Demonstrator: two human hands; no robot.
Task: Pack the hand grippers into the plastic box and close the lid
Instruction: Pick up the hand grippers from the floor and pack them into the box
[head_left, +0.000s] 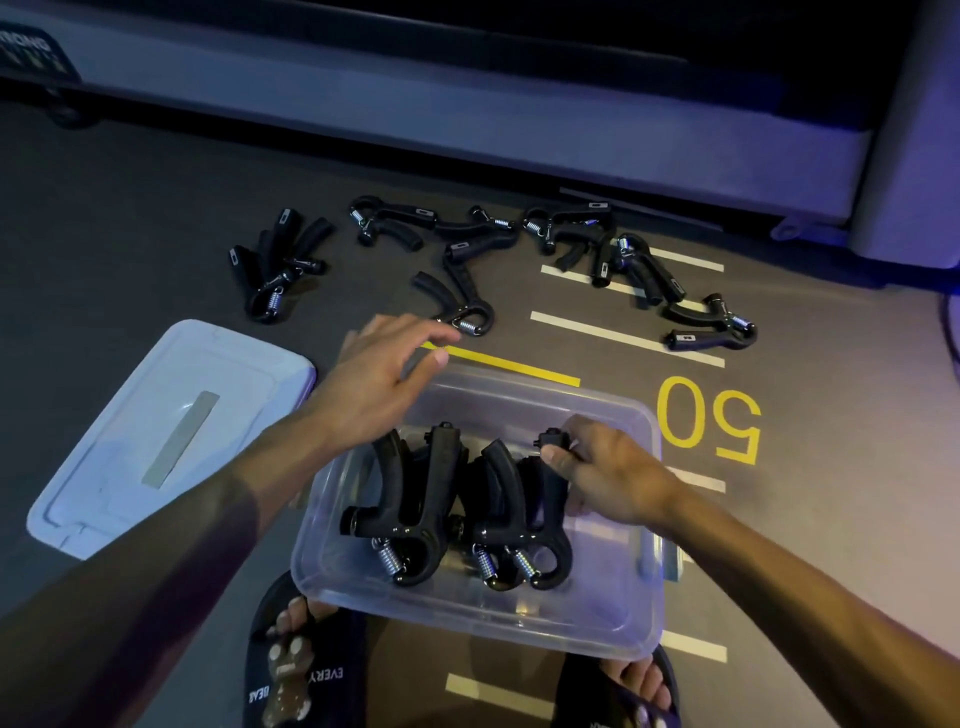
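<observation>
Hand grippers stand partly packed in the plastic box on the floor, the right hand pinching one into place, the left hand open and empty over the box's far edge, likely reaching next for the loose gripper beyond.

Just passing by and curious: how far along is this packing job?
Partly done. A few hand grippers already stand in the plastic box. The right hand is gripping one inside it, while the left hand reaches, open and empty, toward the loose grippers on the floor. Many remain there, and the lid lies off to the left.
</observation>
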